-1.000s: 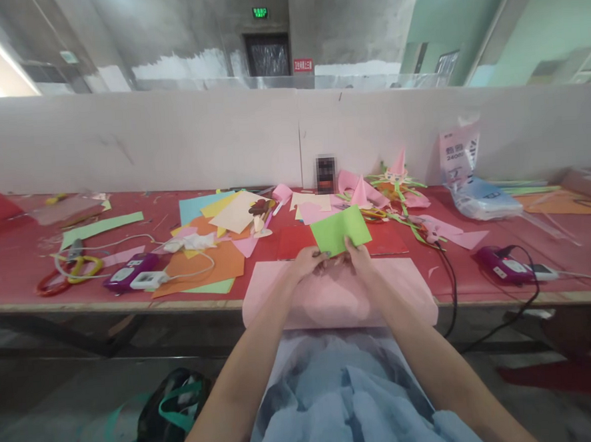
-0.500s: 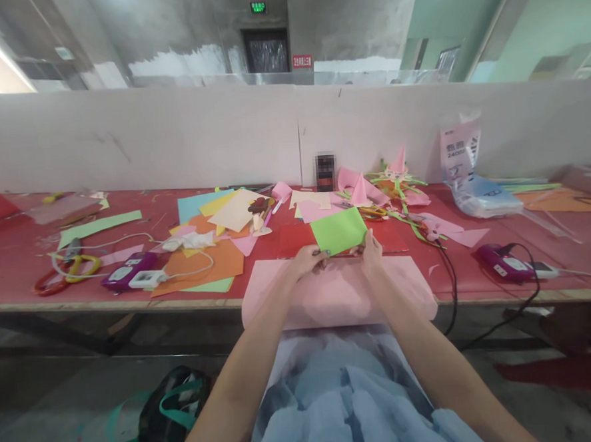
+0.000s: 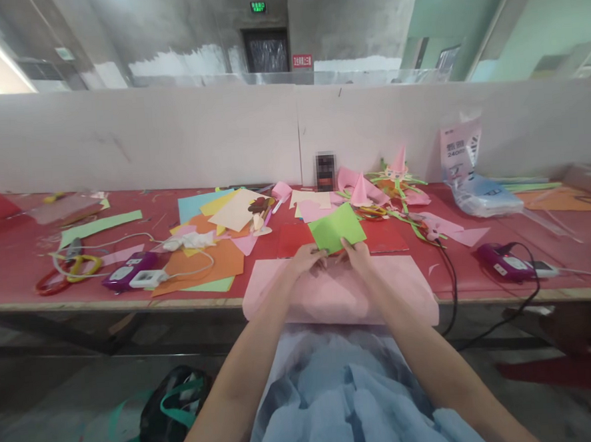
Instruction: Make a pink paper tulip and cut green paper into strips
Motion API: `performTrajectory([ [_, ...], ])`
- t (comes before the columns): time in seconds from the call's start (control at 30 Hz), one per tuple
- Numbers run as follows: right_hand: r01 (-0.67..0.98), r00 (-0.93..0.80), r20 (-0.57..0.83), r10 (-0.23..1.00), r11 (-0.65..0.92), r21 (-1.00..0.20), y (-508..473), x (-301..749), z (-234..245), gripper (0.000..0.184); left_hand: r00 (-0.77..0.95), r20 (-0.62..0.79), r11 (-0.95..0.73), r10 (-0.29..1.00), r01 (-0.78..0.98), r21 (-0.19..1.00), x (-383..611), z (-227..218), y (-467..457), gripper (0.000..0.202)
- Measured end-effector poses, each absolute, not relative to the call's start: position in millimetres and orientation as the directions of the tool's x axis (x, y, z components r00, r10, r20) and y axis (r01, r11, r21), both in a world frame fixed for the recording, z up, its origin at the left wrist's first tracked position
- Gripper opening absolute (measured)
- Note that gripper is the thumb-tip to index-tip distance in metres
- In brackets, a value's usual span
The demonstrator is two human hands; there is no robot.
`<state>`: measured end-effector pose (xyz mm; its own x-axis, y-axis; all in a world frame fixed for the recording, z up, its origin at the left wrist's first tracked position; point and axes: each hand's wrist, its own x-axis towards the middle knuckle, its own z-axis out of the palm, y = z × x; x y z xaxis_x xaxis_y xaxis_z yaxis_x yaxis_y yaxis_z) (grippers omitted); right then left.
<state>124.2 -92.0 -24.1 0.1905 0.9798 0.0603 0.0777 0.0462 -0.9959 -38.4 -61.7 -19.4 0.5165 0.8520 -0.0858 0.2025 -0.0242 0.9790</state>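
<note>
A bright green sheet of paper (image 3: 333, 229) is held up at a tilt between both hands. My left hand (image 3: 308, 258) pinches its lower left corner. My right hand (image 3: 356, 252) grips the lower edge, thumb on the near face and the other fingers behind. A slight bend shows in the sheet. Beneath the hands lies a large pink sheet (image 3: 290, 295) that curls over the table's front edge. Flat red paper (image 3: 389, 235) lies just behind the green sheet.
Left are coloured papers (image 3: 218, 259), scissors (image 3: 80, 266) and a purple device (image 3: 131, 271) with a white cable. Pink paper cones (image 3: 360, 192) and green strips stand behind. Right are a plastic bag (image 3: 473, 183) and another purple device (image 3: 503, 261) on a black cord.
My right hand has shifted left along the green paper's lower edge, closer to my left hand, and its thumb now lies over the near face. The sheet has tilted slightly.
</note>
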Motion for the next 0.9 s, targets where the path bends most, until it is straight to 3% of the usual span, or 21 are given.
performTrajectory([
  [0.27,0.487,0.177,0.31,0.934,0.191,-0.852,-91.0,124.2,-32.2,0.044,0.563,-0.048,-0.004,0.825,0.09,0.996,-37.6,-21.9,-61.0,0.023],
  [0.37,0.584,0.046,0.378,0.925,0.282,-0.761,-94.3,122.1,-29.9,0.056,0.589,-0.036,-0.023,0.808,0.092,0.995,-37.6,-22.3,-62.1,0.024],
  [0.47,0.685,-0.083,0.388,0.918,0.335,-0.647,-99.0,118.0,-25.7,0.069,0.601,-0.031,-0.042,0.798,0.107,0.993,-37.1,-19.3,-64.1,0.022],
  [0.67,0.817,-0.168,0.383,0.908,0.346,-0.461,-102.5,109.6,-24.9,0.065,0.595,-0.066,-0.019,0.801,0.135,0.991,-36.4,-17.5,-66.3,0.019],
  [0.9,0.843,-0.178,0.378,0.909,0.339,-0.417,-99.9,108.8,-30.2,0.069,0.616,-0.065,-0.02,0.785,0.129,0.991,-36.0,-18.9,-68.9,0.016],
])
